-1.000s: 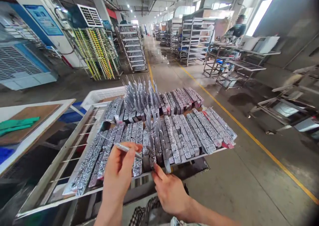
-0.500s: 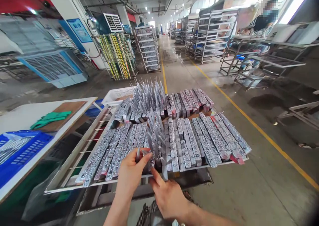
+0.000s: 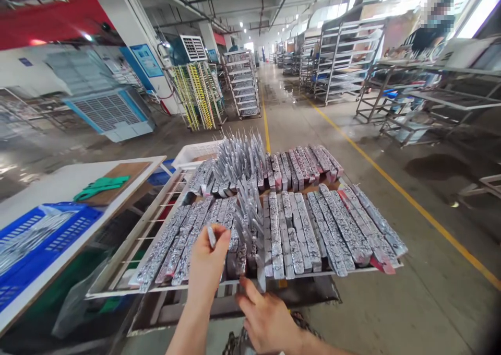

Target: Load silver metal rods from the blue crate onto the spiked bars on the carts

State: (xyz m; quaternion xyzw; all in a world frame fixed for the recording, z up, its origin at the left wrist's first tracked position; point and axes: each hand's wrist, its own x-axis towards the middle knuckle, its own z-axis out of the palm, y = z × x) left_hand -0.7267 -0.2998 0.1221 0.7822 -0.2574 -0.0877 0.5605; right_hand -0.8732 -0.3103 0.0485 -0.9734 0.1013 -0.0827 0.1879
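My left hand (image 3: 209, 263) is closed round a small flat grey metal piece (image 3: 212, 236), whose end sticks out above the fingers. It is over the front row of speckled grey bars (image 3: 195, 235). My right hand (image 3: 270, 316) is low at the front edge of the rack, fingers partly bent and apart, with nothing visible in them. Its index fingertip is close to the end of a short speckled bar. Just beyond, slim grey metal pieces (image 3: 248, 209) stand in a bunch between the bars. A larger bunch (image 3: 240, 159) stands in the back row.
Under the bars is a pale metal rack frame (image 3: 105, 282). To the left, a table (image 3: 35, 188) bears green gloves (image 3: 102, 186) and a blue basket (image 3: 47, 235) of metal pieces. A white basket (image 3: 195, 151) sits behind. At the far right a person (image 3: 432, 31) stands near trolleys.
My left hand has drawn back and up from the bunch with the grey piece in it. My right hand has shifted slightly down from the bar's end. The view has swung a little left.
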